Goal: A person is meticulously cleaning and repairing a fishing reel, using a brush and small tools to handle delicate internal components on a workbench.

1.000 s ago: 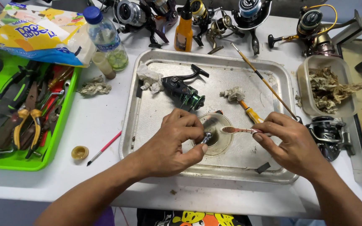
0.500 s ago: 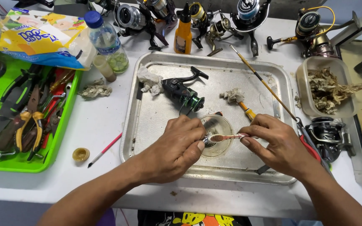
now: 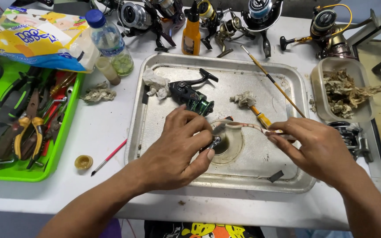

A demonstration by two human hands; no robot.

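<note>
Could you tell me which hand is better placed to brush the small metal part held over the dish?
Probably the right hand: it grips the brush, whose tip lies over the shallow dish. The left hand pinches the small metal part there.

A crinkled yellow-and-blue plastic packet point(image 3: 40, 37) lies top left, beside a blue-capped clear bottle point(image 3: 111, 44) with a label
</note>
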